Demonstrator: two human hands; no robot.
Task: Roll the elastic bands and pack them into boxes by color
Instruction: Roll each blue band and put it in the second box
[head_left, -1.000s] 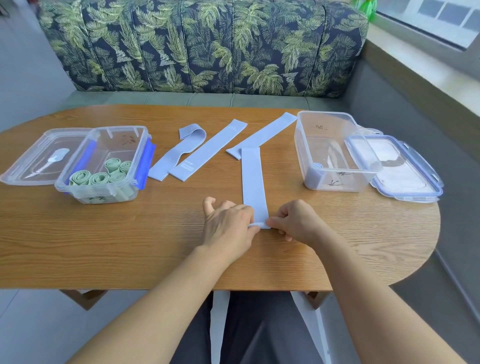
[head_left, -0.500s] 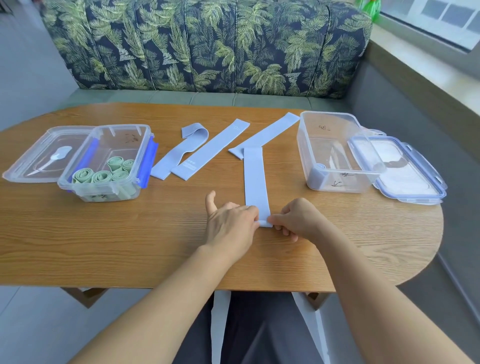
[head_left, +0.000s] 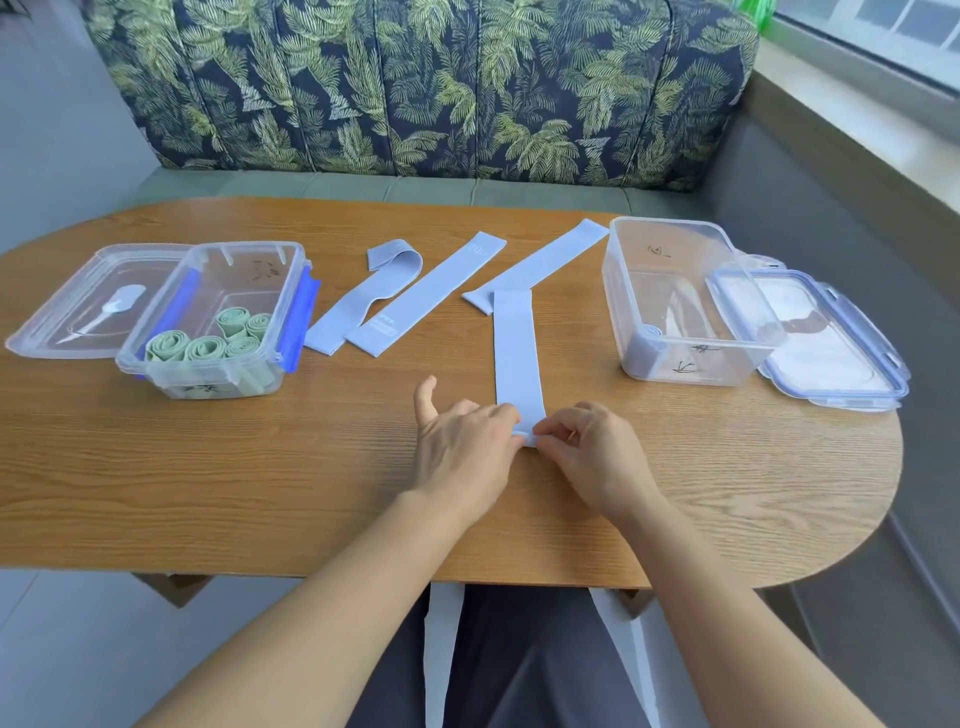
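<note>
Soft, bright daylight from the window (head_left: 883, 47) at right; sharp focus, wide-angle bending at edges.

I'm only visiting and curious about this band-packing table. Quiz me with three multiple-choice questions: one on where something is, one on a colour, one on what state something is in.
1. Where does the one rolled blue band lie?
A) in the right box
B) on the sofa
C) on a lid

2. What colour are the rolls in the left box?
A) blue
B) green
C) red

3. What are the left hand and right hand doing?
A) resting idle
B) closing a lid
C) pinching the near end of a flat blue band

Answers:
1 A: it sits in that box's near left corner.
2 B: pale green spirals show through the clear wall.
3 C: fingers of both hands meet on the band's near end.
</note>
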